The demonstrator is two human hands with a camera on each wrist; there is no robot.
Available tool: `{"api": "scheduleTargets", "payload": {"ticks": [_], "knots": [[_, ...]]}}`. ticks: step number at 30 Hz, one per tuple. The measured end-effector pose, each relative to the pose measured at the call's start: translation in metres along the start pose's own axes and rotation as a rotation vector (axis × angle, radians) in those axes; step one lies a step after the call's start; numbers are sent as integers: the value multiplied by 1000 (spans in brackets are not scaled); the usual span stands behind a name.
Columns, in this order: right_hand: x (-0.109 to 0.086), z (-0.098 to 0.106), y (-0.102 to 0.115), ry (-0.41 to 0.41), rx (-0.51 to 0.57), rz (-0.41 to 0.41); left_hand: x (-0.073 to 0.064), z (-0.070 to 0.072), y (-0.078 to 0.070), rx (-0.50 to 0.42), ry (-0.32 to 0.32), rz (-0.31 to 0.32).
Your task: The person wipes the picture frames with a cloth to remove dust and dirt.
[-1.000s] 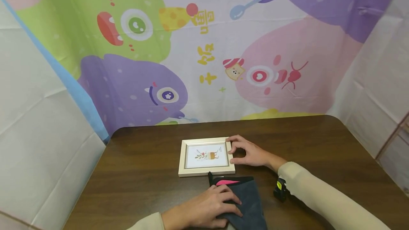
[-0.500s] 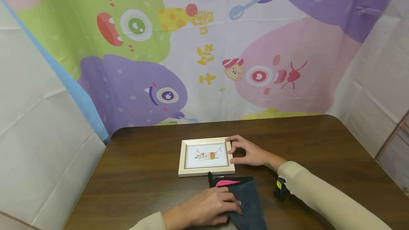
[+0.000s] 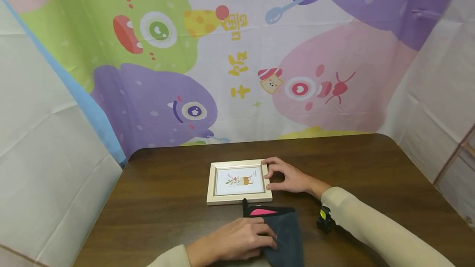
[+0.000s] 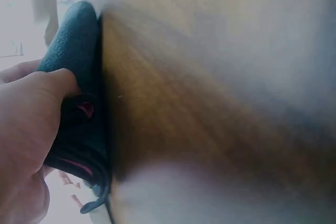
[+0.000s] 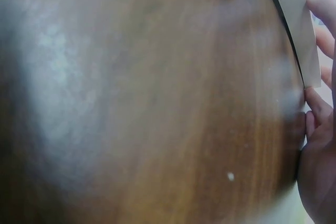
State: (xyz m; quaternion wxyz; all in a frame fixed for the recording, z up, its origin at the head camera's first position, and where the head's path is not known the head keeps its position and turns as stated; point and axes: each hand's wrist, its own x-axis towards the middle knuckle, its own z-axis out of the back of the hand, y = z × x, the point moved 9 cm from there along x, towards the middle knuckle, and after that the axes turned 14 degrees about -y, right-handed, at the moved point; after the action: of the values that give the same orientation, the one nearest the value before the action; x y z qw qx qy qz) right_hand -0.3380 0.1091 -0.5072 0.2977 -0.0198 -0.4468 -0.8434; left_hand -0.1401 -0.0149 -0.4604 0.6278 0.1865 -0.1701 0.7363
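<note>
Dark cloth [image 3: 288,236] partly leftward, picture frame [image 3: 238,181] just beyond

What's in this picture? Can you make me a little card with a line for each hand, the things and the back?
Left hand: holds the cloth
Right hand: holds the frame's right edge
Frame: pale, flat on the table, around a plant picture
Cloth: dark blue, pink showing inside, on the near side of the frame
Table: brown
Backdrop: cartoon monsters, behind the table
</note>
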Motion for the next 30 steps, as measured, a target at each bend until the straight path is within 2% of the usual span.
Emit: {"api": "scheduleTargets", "payload": {"ticks": [6, 11, 18, 30], "knots": [[1, 0, 0, -1, 0, 6, -2, 6, 2, 51, 51, -21], [2, 0, -2, 1, 9, 11, -5, 14, 8, 11, 90, 39], [3, 0, -2, 2, 4, 5, -12, 31, 16, -9, 68, 96], [2, 0, -1, -1, -9, -3, -18, 45, 29, -57, 130, 204]]}}
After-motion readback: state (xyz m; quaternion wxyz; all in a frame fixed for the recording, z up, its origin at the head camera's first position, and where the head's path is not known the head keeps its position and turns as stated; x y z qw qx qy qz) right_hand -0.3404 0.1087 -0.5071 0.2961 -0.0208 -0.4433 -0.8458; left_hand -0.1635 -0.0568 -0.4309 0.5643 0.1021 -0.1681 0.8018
